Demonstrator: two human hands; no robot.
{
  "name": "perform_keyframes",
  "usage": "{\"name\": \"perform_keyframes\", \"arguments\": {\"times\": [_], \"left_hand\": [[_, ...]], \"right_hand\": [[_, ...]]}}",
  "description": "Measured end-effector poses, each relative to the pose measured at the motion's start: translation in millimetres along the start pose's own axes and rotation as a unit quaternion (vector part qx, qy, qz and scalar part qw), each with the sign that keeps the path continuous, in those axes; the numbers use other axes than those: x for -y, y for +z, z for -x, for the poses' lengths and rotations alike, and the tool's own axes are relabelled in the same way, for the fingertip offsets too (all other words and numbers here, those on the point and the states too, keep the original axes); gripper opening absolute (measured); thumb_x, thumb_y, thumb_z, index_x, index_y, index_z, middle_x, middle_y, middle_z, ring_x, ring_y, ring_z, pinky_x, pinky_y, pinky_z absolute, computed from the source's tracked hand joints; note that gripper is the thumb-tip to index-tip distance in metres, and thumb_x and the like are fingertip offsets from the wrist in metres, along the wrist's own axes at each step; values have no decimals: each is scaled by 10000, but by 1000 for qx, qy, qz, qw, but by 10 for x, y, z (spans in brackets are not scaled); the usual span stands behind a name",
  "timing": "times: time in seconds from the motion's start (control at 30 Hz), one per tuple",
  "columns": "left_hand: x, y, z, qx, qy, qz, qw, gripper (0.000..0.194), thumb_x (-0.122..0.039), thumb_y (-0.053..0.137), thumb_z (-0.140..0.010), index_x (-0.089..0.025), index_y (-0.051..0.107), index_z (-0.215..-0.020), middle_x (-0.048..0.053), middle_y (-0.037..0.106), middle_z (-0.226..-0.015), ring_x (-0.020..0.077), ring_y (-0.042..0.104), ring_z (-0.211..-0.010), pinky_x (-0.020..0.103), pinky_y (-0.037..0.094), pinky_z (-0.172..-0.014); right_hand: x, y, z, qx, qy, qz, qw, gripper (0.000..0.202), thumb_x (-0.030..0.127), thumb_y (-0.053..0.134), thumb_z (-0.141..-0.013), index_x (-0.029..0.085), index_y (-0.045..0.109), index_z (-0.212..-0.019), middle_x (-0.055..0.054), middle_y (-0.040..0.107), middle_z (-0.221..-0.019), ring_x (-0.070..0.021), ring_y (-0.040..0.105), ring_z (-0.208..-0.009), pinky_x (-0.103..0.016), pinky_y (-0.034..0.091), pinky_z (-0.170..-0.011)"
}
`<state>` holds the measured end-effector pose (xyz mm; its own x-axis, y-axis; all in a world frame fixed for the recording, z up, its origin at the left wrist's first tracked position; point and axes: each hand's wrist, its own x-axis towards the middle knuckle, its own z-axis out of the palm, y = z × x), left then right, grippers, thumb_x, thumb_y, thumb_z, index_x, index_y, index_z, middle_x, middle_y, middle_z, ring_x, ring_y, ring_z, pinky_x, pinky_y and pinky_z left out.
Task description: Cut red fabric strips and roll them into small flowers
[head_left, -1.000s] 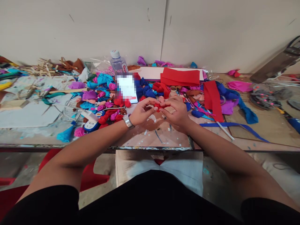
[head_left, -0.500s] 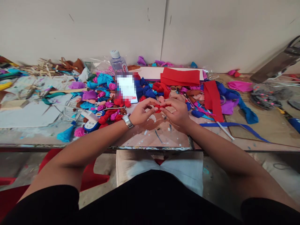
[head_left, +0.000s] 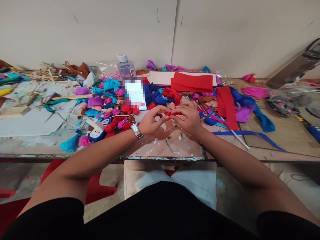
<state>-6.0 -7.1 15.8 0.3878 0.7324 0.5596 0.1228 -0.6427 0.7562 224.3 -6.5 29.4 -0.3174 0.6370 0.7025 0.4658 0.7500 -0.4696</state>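
Observation:
Between my two hands, above the near part of the table, is a small piece of red crepe paper, mostly covered by my fingers. My left hand, with a metal watch at the wrist, pinches its left side between thumb and fingers. On the other side my right hand pinches it, the fingertips of both hands nearly meeting. Just beyond the fingertips lies a peach paper rose. Flat red crepe strips rest behind the hands, and another red strip lies to the right.
A phone with a blurred screen leans before a water bottle. Colourful paper flowers crowd the left, beside a power strip. A blue strip lies at right, and a dark bottle leans at the wall.
My fingertips have shifted slightly around the red paper, and less of it shows between them. Both hands stay in nearly the same place.

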Motion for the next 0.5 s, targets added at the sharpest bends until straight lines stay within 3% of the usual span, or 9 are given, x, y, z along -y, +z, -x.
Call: {"name": "perform_keyframes", "arguments": {"times": [0.27,0.5], "left_hand": [[61,16,20,3,-2,44,999,467,-432,715,-1042,-234,566,-1438,168,732,-1377,249,748,-1261,342,612,-940],[70,29,19,12,23,52,998,464,-404,698,-1057,-254,537,-1465,175,699,-1454,279,722,-1352,351,624,-976]], "right_hand": [[0,4,-2,7,8,10,1000,229,514,757,-999,298,820,-959,-45,841,-996,-305,681,-1032,-524,456,-1013],[7,28,3,18,7,24,1000,368,592,641,-1049,260,761,-948,-77,800,-1070,-300,669,-1087,-519,435,-1027]]}}
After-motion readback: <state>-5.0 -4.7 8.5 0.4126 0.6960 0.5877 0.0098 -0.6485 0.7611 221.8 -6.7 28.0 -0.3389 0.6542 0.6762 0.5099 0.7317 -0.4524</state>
